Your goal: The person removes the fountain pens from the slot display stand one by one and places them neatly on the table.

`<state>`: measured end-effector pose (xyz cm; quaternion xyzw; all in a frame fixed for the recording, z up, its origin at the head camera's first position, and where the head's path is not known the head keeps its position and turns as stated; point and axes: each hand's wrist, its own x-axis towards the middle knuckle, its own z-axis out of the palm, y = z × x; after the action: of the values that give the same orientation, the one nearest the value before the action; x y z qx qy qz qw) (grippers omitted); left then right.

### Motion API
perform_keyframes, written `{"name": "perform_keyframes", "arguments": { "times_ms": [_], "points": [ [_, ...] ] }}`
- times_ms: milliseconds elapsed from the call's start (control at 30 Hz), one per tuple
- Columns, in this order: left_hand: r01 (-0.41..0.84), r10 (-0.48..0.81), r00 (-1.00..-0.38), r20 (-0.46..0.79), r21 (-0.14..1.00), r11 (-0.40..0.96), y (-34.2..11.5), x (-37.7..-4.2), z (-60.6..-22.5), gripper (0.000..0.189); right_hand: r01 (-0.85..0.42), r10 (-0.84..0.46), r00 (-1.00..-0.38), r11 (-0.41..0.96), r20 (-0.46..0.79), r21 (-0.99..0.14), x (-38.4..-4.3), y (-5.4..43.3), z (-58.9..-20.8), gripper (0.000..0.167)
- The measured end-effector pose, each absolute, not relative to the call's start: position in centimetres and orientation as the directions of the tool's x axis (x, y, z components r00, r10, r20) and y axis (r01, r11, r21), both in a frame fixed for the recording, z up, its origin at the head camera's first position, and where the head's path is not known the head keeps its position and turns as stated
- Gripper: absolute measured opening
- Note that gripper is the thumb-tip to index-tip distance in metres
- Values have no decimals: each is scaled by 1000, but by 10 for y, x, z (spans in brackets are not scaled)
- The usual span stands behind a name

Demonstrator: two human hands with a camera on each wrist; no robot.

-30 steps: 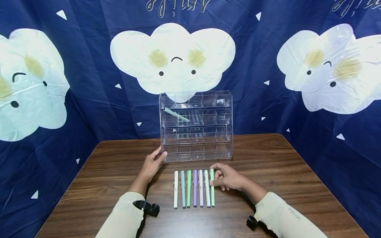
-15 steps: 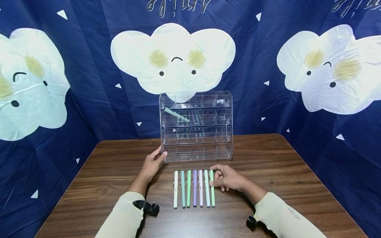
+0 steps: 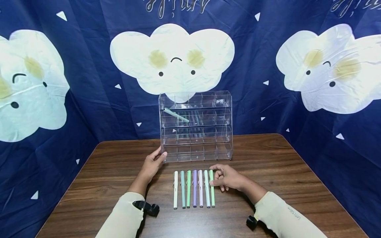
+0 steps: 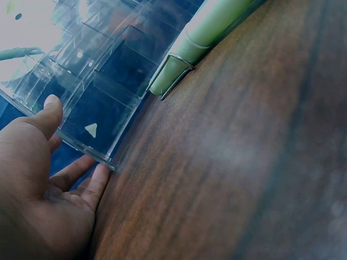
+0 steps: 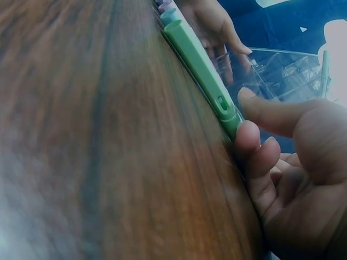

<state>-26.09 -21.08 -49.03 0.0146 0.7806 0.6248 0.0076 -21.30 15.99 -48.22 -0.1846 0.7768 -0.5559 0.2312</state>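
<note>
A clear plastic tiered rack (image 3: 197,152) stands toward the back of the table. My left hand (image 3: 151,167) holds its lower left corner, thumb at the front and the other fingers at the side and behind, as the left wrist view shows. At the right end of a row of capped pens lies a light green pen (image 3: 212,195). My right hand (image 3: 228,177) pinches its cap end between thumb and fingers. The pen's barrel (image 5: 190,51) lies along the wood. Beside it are a pale blue pen (image 3: 207,195), a lilac pen (image 3: 200,191) and a purple pen (image 3: 194,190).
Farther left in the row lie a green pen (image 3: 189,190), a teal pen (image 3: 183,191) and a white pen (image 3: 175,190). Another teal pen (image 3: 176,115) leans slanted in an upper left tier of the rack. A blue cloud-print cloth (image 3: 253,99) hangs behind the wooden table (image 3: 268,158).
</note>
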Motion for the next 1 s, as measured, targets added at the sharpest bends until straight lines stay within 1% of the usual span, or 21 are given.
{"name": "perform_keyframes", "arguments": {
  "times_ms": [267,367,500,600,833,1000],
  "points": [
    [18,33,-999,11,976,216,-214,-259,-490,64,8,-551,-819,268,-160,-963,-219,162,-484,77],
    [22,37,-999,14,975,220,-214,-261,-491,65,2,-543,-826,265,-151,-964,-220,162,-480,73],
    [22,28,-999,16,978,206,-216,-261,-492,65,-27,-525,-840,293,-138,-956,-222,160,-473,63],
    [14,14,-1000,11,978,207,-219,-259,-493,64,-49,-522,-843,311,-127,-949,-225,156,-464,60],
    [18,5,-1000,17,970,243,-217,-260,-496,65,-81,-519,-849,314,-100,-946,-230,151,-436,63],
    [30,18,-1000,26,972,235,-214,-263,-495,65,-134,-500,-864,335,-55,-932,-236,153,-413,56]
  ]
}}
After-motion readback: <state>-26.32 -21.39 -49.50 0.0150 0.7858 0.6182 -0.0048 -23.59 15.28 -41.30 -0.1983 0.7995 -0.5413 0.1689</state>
